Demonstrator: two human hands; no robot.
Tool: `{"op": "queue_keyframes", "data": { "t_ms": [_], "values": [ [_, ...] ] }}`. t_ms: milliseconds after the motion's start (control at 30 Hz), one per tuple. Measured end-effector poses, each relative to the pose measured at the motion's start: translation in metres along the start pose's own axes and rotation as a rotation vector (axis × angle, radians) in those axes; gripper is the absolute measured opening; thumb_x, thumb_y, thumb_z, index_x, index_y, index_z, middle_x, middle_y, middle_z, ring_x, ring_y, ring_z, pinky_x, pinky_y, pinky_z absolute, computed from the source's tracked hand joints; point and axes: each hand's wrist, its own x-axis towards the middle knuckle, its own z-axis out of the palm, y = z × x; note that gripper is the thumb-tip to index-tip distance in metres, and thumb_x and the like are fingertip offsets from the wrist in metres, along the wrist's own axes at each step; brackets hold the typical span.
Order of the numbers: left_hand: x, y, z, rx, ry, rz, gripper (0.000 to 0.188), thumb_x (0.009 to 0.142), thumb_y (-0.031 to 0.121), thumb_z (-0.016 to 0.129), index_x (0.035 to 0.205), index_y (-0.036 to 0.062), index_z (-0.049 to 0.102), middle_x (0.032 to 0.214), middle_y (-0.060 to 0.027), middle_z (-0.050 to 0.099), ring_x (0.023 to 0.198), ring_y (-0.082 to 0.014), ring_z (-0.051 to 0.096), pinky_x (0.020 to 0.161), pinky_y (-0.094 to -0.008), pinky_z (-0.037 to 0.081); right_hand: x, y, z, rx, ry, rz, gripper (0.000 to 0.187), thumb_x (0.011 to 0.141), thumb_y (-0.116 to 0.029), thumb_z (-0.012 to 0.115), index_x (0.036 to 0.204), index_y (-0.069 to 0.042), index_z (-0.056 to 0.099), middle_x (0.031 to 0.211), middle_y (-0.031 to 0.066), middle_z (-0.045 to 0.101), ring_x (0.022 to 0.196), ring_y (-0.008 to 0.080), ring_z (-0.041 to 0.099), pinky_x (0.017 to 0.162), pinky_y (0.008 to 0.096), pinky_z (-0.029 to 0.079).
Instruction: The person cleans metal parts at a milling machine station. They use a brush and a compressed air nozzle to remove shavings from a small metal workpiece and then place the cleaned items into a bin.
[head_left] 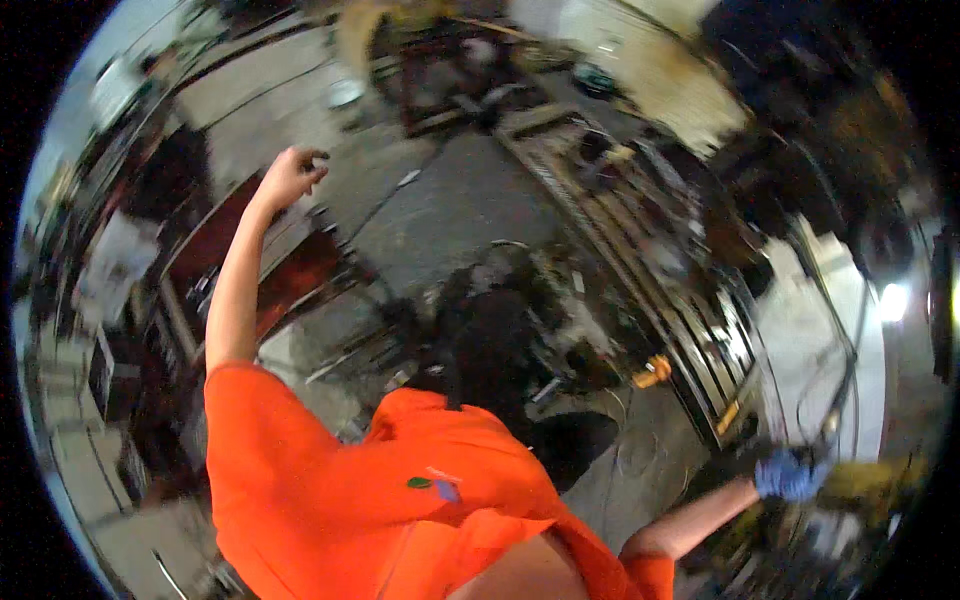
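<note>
— Glove [788, 474], blue, on the right hand [790, 476]: that's low at the right edge, at the end of a bare forearm coming out of the orange shirt [400, 500].
— Is that hand gripping anything?
— It sits against a yellowish, blurred object [862, 480] and a dark cable [848, 380] runs up from just beside it, but the picture smears there, so I can't tell whether the fingers are clamped or loose.
— And close to the body?
— The shirt fills the lower middle, with a small patch on its front. Just above it stands a dark, grimy machine [500, 330] on a concrete floor [450, 200].
— To the right of that?
— A small orange piece [652, 372] lies near a long metal rack [640, 260] that runs diagonally up across the view, cluttered with parts too blurred to name.
— The other arm?
— It's raised, bare from the sleeve up. The left hand [290, 175] is well away from the machine, fingers curled into a loose fist with nothing visible inside it. A reddish-brown panel [290, 280] lies beyond the forearm.
</note>
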Motion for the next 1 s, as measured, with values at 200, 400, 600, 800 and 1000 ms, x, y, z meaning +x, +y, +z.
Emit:
{"op": "queue_keyframes", "data": {
  "t_ms": [200,400,600,800,1000],
  "values": [
    [-0.133,-0.208,-0.114,0.302,0.493,-0.344,0.030,0.074,0.014,0.059,0.099,-0.0030,0.061,0.067,-0.0117,0.061,0.057,-0.0185,0.061,0.051,-0.0296,0.049,-0.011,0.084,0.023,-0.672,0.051,-0.123,0.014,0.072,-0.020,0.062,0.080,-0.009,0.065,0.066,0.0061,0.061,0.051,0.0225,0.057,0.046,0.0331,0.043],
    [-0.203,-0.231,-0.112,0.134,0.382,-0.923,0.031,0.070,0.014,0.063,0.098,0.0021,0.062,0.070,-0.0126,0.062,0.054,-0.0217,0.063,0.046,-0.0327,0.050,0.022,0.042,0.025,-0.045,0.290,-0.302,0.027,0.087,-0.029,0.049,0.081,-0.003,0.050,0.055,0.0084,0.048,0.045,0.0254,0.045,0.042,0.0381,0.036],
    [-0.185,-0.232,-0.077,0.904,0.223,-0.788,0.022,0.076,0.016,0.052,0.094,0.0081,0.060,0.093,-0.0124,0.063,0.084,-0.0273,0.062,0.071,-0.0392,0.049,0.040,0.017,0.014,-0.028,0.250,-0.274,0.028,0.087,-0.023,0.050,0.070,-0.001,0.054,0.056,0.0087,0.051,0.046,0.0268,0.048,0.044,0.0369,0.038],
    [-0.176,-0.237,-0.061,1.076,-0.128,-0.576,0.018,0.074,0.012,0.055,0.091,0.0092,0.060,0.095,-0.0098,0.061,0.092,-0.0270,0.058,0.075,-0.0370,0.047,0.038,0.090,-0.004,-0.042,0.045,0.098,0.018,0.080,-0.022,0.056,0.088,-0.006,0.060,0.077,0.0050,0.062,0.063,0.0174,0.056,0.053,0.0310,0.042],
    [-0.175,-0.291,-0.075,1.090,-0.307,-0.442,0.021,0.071,0.006,0.056,0.092,0.0059,0.057,0.091,-0.0123,0.060,0.089,-0.0291,0.057,0.076,-0.0400,0.045,0.070,0.049,-0.007,0.673,0.018,0.470,0.017,0.083,-0.011,0.049,0.089,0.001,0.059,0.093,0.0118,0.063,0.085,0.0229,0.059,0.081,0.0326,0.045]
  ]
}}
